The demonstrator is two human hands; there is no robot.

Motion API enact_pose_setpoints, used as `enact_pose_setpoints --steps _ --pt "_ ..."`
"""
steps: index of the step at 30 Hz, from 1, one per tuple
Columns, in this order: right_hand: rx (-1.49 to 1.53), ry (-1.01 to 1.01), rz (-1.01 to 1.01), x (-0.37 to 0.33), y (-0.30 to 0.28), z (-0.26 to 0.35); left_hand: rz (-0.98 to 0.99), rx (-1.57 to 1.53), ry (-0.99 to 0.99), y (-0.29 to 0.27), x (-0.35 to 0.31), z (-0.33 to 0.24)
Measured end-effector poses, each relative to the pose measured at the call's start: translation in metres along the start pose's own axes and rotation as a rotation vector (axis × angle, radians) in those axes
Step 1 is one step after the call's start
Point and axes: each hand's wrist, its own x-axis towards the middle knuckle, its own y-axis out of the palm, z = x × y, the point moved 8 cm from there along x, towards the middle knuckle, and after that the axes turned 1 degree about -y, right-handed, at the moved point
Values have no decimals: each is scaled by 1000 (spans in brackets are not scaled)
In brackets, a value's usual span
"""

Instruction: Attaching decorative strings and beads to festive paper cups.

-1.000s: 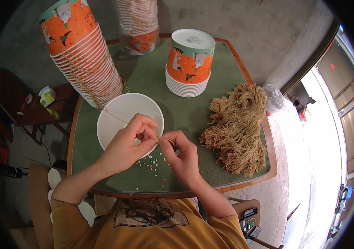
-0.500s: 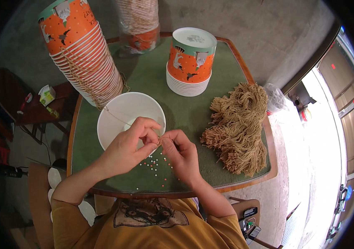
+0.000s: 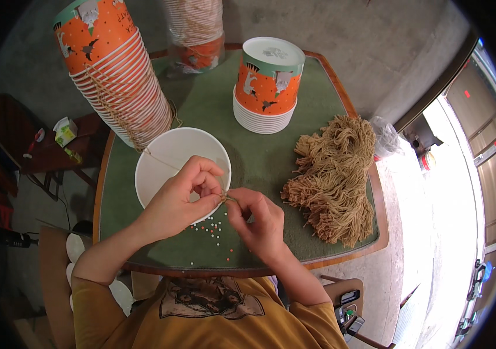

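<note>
A white paper bucket lies in front of me with its mouth toward me. Tan twine runs from its far left rim across the inside to my fingers. My left hand reaches over the near rim and pinches the twine at the bucket's right edge. Close beside it, my right hand grips the same twine between thumb and forefinger. The twine looks looped or knotted between the hands, though fingers hide part of it. Small white and orange paper dots are scattered below the hands.
A tall leaning stack of orange buckets stands at the left, with twine hanging on it. A shorter upside-down stack sits at the back. On the right lies a heap of cut twine. A plastic-wrapped stack stands at the far edge.
My right hand has moved slightly right and its fingers have curled more, drawing the twine out between the hands. My left hand stays nearly in place.
</note>
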Motion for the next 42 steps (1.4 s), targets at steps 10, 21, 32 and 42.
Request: enact_pose_setpoints --steps 10,21,32,42 --pt "-147 -77 0 2 3 10 18 93 5 3 0 0" --pt "111 244 76 -8 8 -12 -14 403 89 6 -3 -16" --pt "164 241 101 -13 13 -15 -60 674 285 11 -9 -28" --pt "50 65 73 -6 9 1 -40 440 124 3 -4 -21"
